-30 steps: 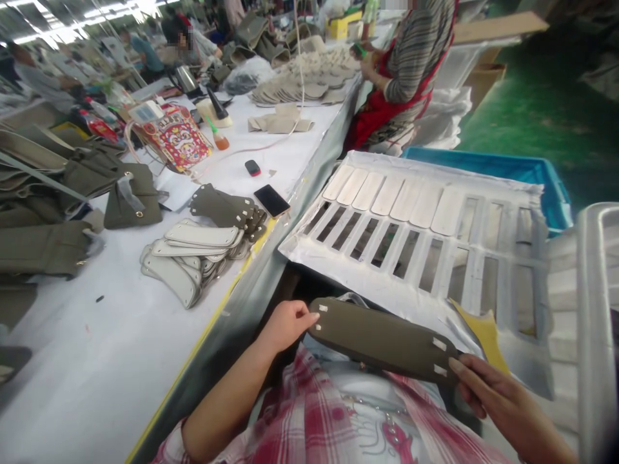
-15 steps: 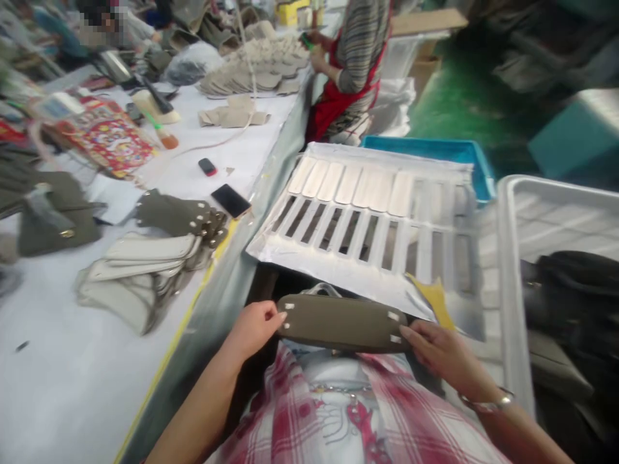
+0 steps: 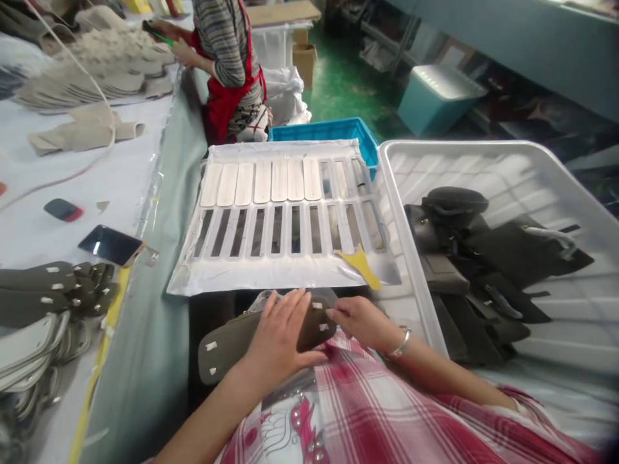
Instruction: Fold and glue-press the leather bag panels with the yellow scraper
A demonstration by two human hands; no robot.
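A dark olive strap-shaped panel point(image 3: 232, 345) with small white tabs near both ends lies slanted close to my body. Across its middle and right part rests my left hand point(image 3: 283, 332), laid flat with the fingers extended. My right hand point(image 3: 360, 322) pinches the panel's right end between thumb and fingers. Just beyond is a white slotted frame point(image 3: 285, 277) holding a row of pale strips point(image 3: 246, 183), with a yellow piece point(image 3: 362, 264) at its near right edge.
To the right stands a large white bin point(image 3: 430, 316) with dark bags point(image 3: 503, 258). On the left table are stacked pieces point(image 3: 29, 348), a phone point(image 3: 111, 243) and a small black-red object point(image 3: 62, 209). A person in a red apron point(image 3: 232, 96) works beyond, near a blue crate point(image 3: 329, 129).
The view has swung right. My left hand has moved from the panel's left end to lie over it. The panel is now tilted, its left end lower; my right hand stays at the right end.
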